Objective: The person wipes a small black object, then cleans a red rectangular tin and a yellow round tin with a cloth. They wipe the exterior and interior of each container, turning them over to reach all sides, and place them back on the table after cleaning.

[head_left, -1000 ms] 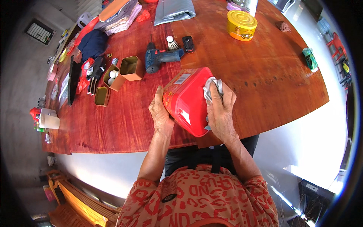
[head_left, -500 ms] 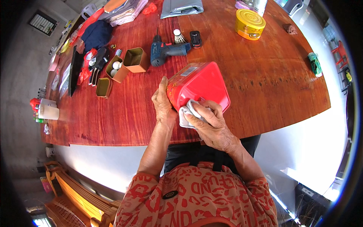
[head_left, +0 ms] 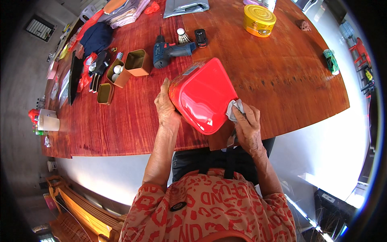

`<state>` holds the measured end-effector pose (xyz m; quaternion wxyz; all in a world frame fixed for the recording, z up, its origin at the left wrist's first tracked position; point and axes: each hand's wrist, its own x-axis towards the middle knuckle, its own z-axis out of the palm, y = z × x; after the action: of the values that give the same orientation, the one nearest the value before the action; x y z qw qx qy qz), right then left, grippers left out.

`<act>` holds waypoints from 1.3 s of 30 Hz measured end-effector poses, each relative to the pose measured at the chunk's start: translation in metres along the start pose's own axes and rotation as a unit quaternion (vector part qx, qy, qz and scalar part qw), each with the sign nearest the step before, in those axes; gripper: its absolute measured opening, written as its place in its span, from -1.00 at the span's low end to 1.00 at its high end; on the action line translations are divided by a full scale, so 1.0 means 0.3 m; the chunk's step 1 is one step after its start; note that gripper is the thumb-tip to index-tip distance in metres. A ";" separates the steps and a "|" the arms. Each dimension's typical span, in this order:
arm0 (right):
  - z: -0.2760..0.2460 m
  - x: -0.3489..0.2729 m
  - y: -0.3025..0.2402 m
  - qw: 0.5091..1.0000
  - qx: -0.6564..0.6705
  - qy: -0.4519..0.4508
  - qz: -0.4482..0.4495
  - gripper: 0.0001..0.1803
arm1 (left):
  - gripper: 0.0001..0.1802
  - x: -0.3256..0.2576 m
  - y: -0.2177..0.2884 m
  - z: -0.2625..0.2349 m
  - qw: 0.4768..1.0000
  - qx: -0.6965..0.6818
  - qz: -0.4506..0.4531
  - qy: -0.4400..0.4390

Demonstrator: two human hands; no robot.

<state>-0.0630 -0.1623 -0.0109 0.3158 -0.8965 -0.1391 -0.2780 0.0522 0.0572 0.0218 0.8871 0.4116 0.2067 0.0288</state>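
Observation:
A boxy container (head_left: 203,97) with a smooth, shiny red face towards me is tilted over the table's near edge. My left hand (head_left: 167,107) grips its left side, with the fingers partly hidden behind it. My right hand (head_left: 249,127) pinches a pale grey-white cloth (head_left: 234,109) against the container's right edge. Part of the cloth hangs below the hand. Beyond the container lie a blue-and-black cordless drill (head_left: 171,51), a shuttlecock (head_left: 183,36) and a black battery pack (head_left: 200,38).
Left on the wooden table (head_left: 282,101) stand an open square tin (head_left: 137,63), a tin holding white balls (head_left: 117,73) and a small tin lid (head_left: 105,94). A yellow round tin (head_left: 259,21) is far right. A white cup (head_left: 48,122) sits at the left edge, a wooden bench (head_left: 86,201) behind it.
My right hand and the cloth have moved right, from the container's near face to its right edge. The container has turned slightly, and the whole view has shifted a little.

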 end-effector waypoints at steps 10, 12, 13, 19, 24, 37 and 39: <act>0.054 0.081 -0.102 0.996 0.067 -0.005 -0.063 -0.45 | -0.53 -0.003 0.005 0.007 1.000 0.022 -0.013 -0.002; 0.070 0.127 -0.078 0.996 0.058 0.016 -0.070 -0.43 | -0.54 -0.012 0.006 0.011 1.000 0.029 -0.010 -0.002; 0.072 0.150 -0.075 0.996 0.049 0.024 -0.067 -0.42 | -0.54 -0.015 0.003 0.011 1.000 0.030 -0.007 -0.003; 0.080 0.194 -0.062 0.991 0.122 0.056 -0.031 -0.40 | -0.65 -0.076 0.005 0.070 0.999 0.041 0.032 0.009; 0.067 0.112 -0.174 0.971 0.214 0.009 -0.103 -0.46 | -0.62 -0.086 -0.003 0.072 0.998 0.050 0.046 -0.012; -0.107 0.169 -0.184 0.984 0.070 0.154 -0.061 -0.49 | -0.61 -0.226 -0.083 0.120 0.975 0.136 0.137 -0.107; -0.131 0.179 -0.203 0.986 -0.006 0.113 -0.120 -0.54 | -0.57 -0.263 -0.090 0.140 0.964 0.182 0.144 -0.127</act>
<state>-0.0617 -0.1373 0.0759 0.2883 -0.8380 -0.2069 -0.4145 -0.0066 -0.0084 0.0530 0.8025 0.5921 0.0329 0.0657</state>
